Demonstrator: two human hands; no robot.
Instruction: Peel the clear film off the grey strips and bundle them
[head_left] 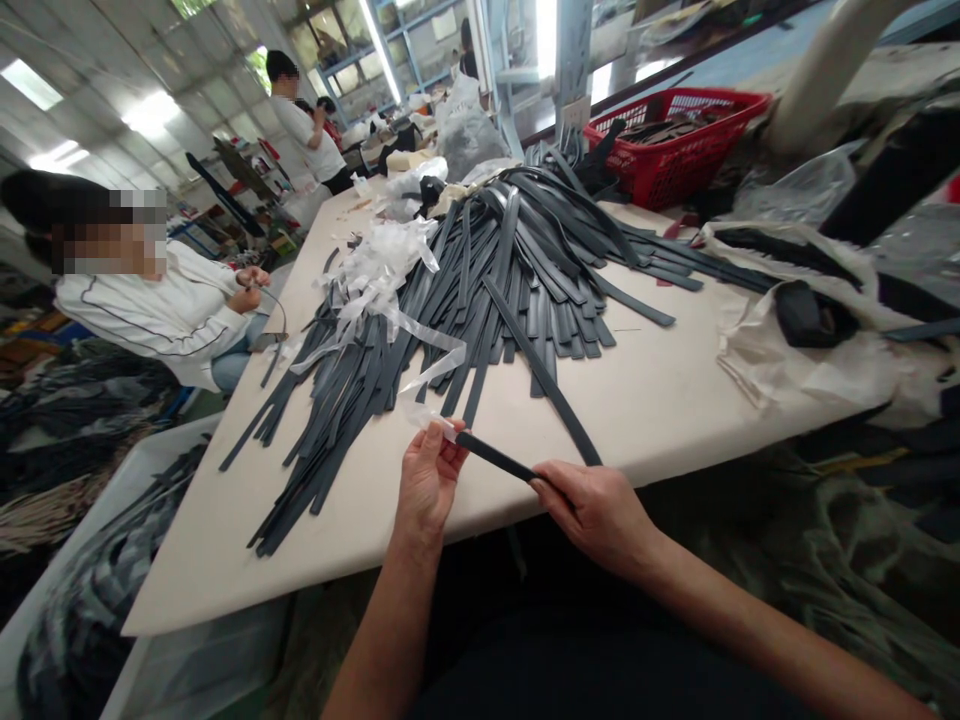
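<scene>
A short stretch of dark grey flat strip runs between my two hands, just above the table's near edge. My right hand is closed round its right part. At the strip's other end my left hand pinches a piece of clear plastic film between thumb and fingers. Whether the film is still stuck to the strip end I cannot tell. Behind my hands lies a large pile of similar dark strips, fanned toward me. A heap of crumpled clear film rests on the pile's left side.
The pile lies on a cream-topped table. A red plastic basket stands at the back right, and a white cloth sack lies at the right. To the left, a bin holds more strips, and a seated person handles a strip.
</scene>
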